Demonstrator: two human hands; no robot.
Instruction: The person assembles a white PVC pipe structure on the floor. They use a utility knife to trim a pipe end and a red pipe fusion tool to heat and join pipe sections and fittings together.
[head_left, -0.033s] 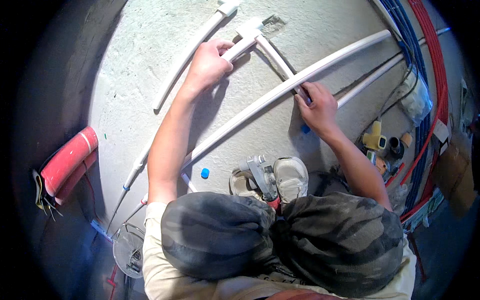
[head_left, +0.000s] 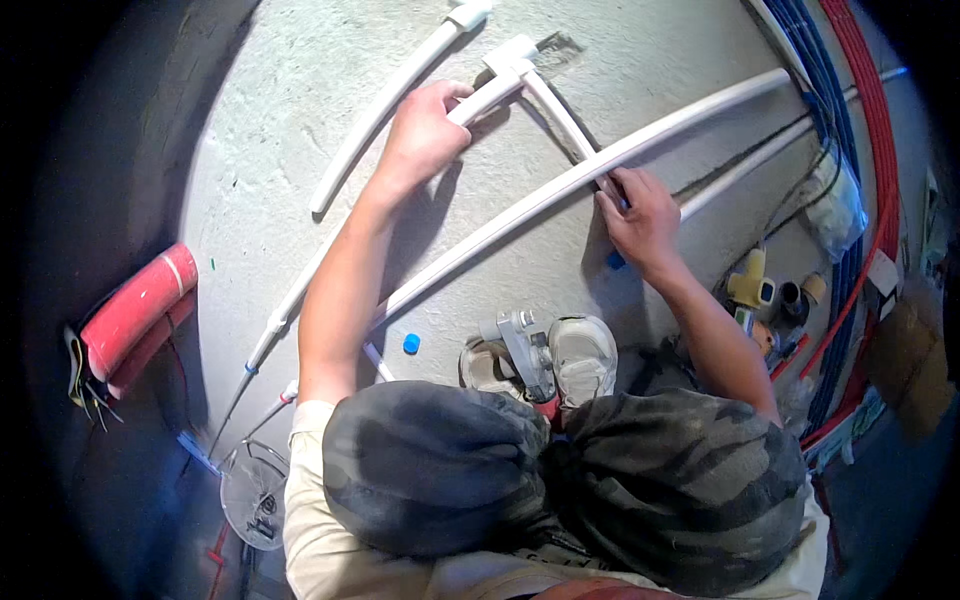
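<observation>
My left hand (head_left: pixel 428 135) is closed around a short white plastic pipe (head_left: pixel 491 98), which runs up into a white tee fitting (head_left: pixel 511 55). From the tee a thinner white pipe (head_left: pixel 556 112) slants down to the right and passes beneath a long white pipe (head_left: pixel 540 198). Just past that crossing, my right hand (head_left: pixel 642 215) pinches the thin pipe's lower end, where a bit of blue shows by the fingers. Another white pipe (head_left: pixel 385 115) with a white fitting (head_left: pixel 470 14) on its far end lies left of my left hand.
Blue caps (head_left: pixel 411 344) lie on the concrete floor. A grey metal tool (head_left: pixel 522 352) stands between my shoes (head_left: pixel 582 358). Blue and red cables (head_left: pixel 872 140), a yellow tool (head_left: pixel 752 282) and a plastic bag (head_left: pixel 838 205) sit at right. Red tubing (head_left: pixel 140 308) and a clear bucket (head_left: pixel 252 500) are at left.
The whole view has shifted slightly, with the pipes and hands a little farther right in it. Both hands keep their grips.
</observation>
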